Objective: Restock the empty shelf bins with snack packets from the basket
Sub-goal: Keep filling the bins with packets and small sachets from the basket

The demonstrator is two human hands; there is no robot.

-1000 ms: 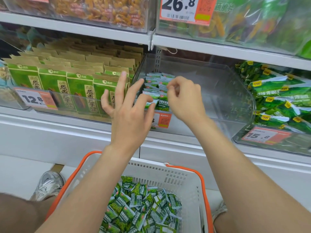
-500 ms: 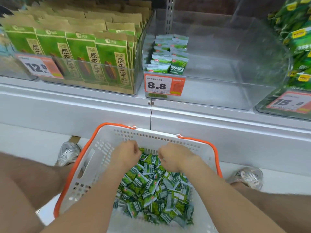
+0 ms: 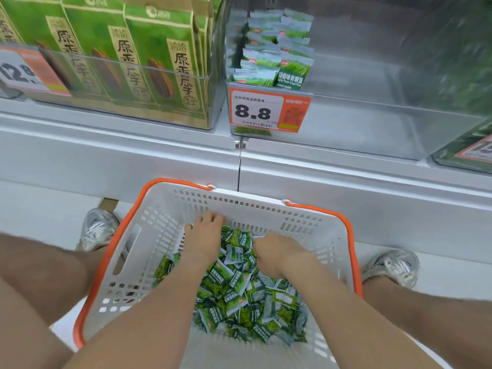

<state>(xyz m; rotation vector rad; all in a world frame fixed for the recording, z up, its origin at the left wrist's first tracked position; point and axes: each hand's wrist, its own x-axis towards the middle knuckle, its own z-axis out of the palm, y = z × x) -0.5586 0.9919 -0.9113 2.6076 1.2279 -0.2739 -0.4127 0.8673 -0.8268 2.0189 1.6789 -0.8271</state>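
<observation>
Grey shelf [image 3: 346, 182] runs across the upper view. On it, a clear bin [image 3: 372, 123] right of centre; another bin to its left holds upright green bags [image 3: 159, 62], packed tight. White basket [image 3: 247, 194] with an orange rim sits on the floor below the shelf, between the person's legs. Packets [image 3: 239, 296], small and green, lie loose in a heap across the basket's floor, mostly toward the right side. A short double row [image 3: 277, 62] of the same packets stands in the clear bin's left end, from the front wall back. Both forearms reach down into the basket. Left hand [image 3: 206, 235] is at the far wall, knuckles up, fingers curled under into the heap's edge. Right hand [image 3: 278, 253] is just beside it, fingers bent down among the packets. Fingertips are hidden on both, so I cannot tell whether either one grasps anything. Orange price tag [image 3: 269, 111] reading 8.8 sits on the clear bin's front. One shoe [image 3: 99, 227] shows left of the basket, one right.
</observation>
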